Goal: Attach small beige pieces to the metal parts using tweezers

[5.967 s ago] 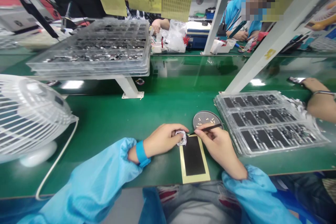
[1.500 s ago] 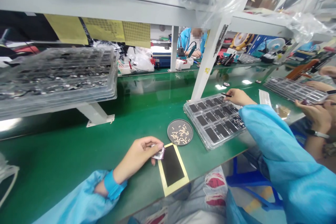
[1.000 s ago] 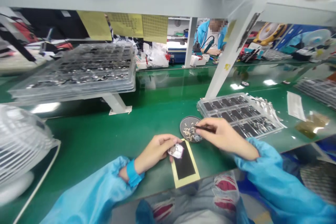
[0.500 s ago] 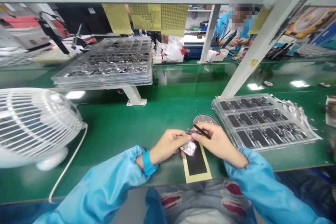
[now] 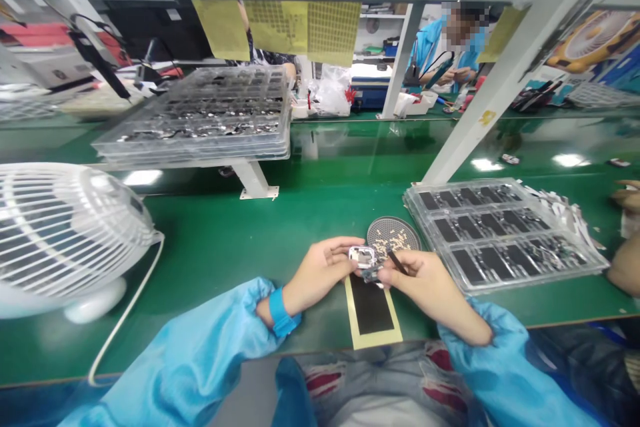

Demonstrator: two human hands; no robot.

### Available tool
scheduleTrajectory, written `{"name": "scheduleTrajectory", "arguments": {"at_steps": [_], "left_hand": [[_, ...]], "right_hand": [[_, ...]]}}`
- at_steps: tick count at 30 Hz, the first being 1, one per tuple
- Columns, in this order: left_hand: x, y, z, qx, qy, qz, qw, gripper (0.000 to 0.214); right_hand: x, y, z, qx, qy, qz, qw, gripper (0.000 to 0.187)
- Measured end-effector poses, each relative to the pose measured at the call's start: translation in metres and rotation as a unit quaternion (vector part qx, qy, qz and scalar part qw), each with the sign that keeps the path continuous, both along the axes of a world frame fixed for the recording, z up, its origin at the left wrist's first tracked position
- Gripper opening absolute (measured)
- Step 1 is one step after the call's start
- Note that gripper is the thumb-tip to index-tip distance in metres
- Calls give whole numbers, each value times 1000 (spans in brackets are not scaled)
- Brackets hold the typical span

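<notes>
In the head view, my left hand [image 5: 320,275] is closed on the edge of a small white-rimmed device housing [image 5: 362,255]. A small dark electronic part [image 5: 371,275] is at the housing's near edge, by my right fingertips; whether it is joined to the housing I cannot tell. My right hand [image 5: 425,281] is closed round a slim black tool [image 5: 397,261], likely tweezers, pointing away from me. Below both hands lies a black pad with a yellow border [image 5: 371,313]. Just beyond them stands a round dark dish [image 5: 376,225] holding many tiny beige pieces.
A clear tray of dark parts [image 5: 505,233] lies to the right, beside a slanted white post [image 5: 465,100]. At left are a white fan [image 5: 70,240] and its cable. Stacked trays [image 5: 200,113] rest on a raised shelf. A co-worker [image 5: 425,47] sits opposite; another person's arm shows at far right.
The housing has turned over and tilted up, now showing its inside. My right hand has moved slightly right and nearer, baring the dish. Another person's arm has come in at far right.
</notes>
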State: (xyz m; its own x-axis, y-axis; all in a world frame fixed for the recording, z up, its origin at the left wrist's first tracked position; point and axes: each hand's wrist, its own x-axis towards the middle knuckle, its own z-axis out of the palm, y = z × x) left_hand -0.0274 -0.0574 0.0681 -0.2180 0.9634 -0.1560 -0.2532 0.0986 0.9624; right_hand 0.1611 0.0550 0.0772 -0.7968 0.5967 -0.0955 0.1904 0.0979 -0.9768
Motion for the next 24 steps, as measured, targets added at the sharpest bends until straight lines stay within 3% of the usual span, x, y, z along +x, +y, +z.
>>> {"name": "scheduleTrajectory", "arguments": {"at_steps": [8,24], "left_hand": [[4,-3,-5,5,92,-9,996,58],[6,-6,-2,41,169,11,985,49]], "right_hand": [[-12,-5,-10,-10,7,-21,1000,31],[-14,-6,-15,-9,11,-59,998,38]]}}
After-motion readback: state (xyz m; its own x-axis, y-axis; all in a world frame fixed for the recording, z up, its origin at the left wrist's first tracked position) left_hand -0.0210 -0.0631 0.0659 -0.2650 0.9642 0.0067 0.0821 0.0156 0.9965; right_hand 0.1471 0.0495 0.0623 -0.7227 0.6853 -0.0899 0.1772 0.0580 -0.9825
